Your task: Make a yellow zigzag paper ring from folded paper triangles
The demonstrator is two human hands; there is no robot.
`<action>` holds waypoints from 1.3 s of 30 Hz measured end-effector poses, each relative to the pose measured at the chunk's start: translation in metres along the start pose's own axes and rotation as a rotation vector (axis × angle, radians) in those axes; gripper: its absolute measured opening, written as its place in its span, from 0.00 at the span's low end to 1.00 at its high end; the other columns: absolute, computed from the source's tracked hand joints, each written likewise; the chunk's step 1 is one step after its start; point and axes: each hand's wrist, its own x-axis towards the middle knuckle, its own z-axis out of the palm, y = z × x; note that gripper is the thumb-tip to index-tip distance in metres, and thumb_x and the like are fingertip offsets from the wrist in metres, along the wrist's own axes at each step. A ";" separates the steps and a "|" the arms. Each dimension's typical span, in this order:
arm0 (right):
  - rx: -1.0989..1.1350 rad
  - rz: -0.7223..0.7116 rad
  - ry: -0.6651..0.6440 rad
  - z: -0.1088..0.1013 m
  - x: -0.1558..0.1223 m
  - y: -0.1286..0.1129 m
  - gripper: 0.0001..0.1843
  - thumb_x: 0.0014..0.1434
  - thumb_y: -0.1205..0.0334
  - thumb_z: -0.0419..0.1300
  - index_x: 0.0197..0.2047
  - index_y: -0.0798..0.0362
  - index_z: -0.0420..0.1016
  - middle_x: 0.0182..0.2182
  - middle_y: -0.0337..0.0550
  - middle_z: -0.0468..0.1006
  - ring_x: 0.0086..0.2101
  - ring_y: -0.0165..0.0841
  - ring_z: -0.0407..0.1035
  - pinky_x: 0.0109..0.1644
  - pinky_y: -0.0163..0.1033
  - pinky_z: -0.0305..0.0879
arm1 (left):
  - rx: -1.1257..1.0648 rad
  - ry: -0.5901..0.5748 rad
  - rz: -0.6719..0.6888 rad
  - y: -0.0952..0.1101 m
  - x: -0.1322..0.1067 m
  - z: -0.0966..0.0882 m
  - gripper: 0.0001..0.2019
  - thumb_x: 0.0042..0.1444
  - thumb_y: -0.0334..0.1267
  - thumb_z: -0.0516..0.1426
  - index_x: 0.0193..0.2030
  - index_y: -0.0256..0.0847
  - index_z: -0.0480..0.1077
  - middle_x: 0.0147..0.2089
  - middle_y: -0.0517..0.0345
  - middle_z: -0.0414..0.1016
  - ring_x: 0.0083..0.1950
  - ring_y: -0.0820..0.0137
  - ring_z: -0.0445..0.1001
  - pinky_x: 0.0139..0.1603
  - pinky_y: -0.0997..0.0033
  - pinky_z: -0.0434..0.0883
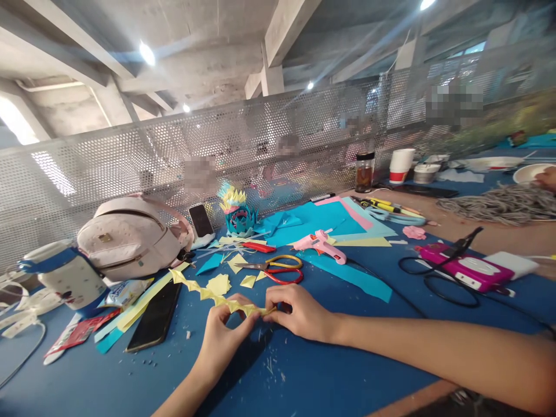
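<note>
Between my two hands stretches a folded yellow paper strip [207, 293], its edge standing in a row of pointed pleats. My left hand [226, 333] pinches it between thumb and fingers near its right part. At the strip's right end, my right hand [302, 313] is closed on it with thumb and fingertips. The strip's left end rises free over the table. Just beyond my hands lie scissors [271, 267] with red and yellow handles. A pink hot glue gun [320, 244] rests behind them, near scattered yellow paper scraps [218, 284].
Leftward are a dark phone [155, 317], a patterned bottle [65, 278] and a pale backpack [130, 237]. Behind are a paper flower ornament [240, 217] and blue paper sheets [310, 223]. A magenta power strip [467, 267] with black cord lies right. Another person's hand [548, 178] shows far right.
</note>
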 end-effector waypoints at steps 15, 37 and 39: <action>0.086 0.082 -0.033 -0.002 0.001 -0.003 0.17 0.64 0.53 0.58 0.28 0.55 0.71 0.25 0.39 0.76 0.28 0.31 0.70 0.32 0.32 0.60 | -0.191 0.246 -0.134 -0.005 0.002 0.001 0.12 0.49 0.45 0.66 0.29 0.35 0.78 0.29 0.54 0.79 0.32 0.66 0.75 0.36 0.69 0.73; 0.233 0.143 -0.040 0.001 0.003 0.003 0.15 0.66 0.56 0.54 0.34 0.54 0.75 0.26 0.40 0.75 0.26 0.30 0.69 0.31 0.32 0.66 | -0.300 0.427 -0.364 -0.014 0.005 -0.009 0.15 0.43 0.48 0.70 0.24 0.37 0.77 0.23 0.58 0.75 0.29 0.72 0.70 0.34 0.74 0.67; 0.227 0.148 -0.041 0.000 0.003 0.002 0.15 0.66 0.55 0.54 0.34 0.55 0.75 0.26 0.40 0.75 0.26 0.30 0.69 0.30 0.32 0.65 | -0.328 0.405 -0.367 -0.014 0.005 -0.008 0.15 0.43 0.48 0.70 0.24 0.37 0.77 0.23 0.59 0.75 0.29 0.73 0.70 0.34 0.74 0.66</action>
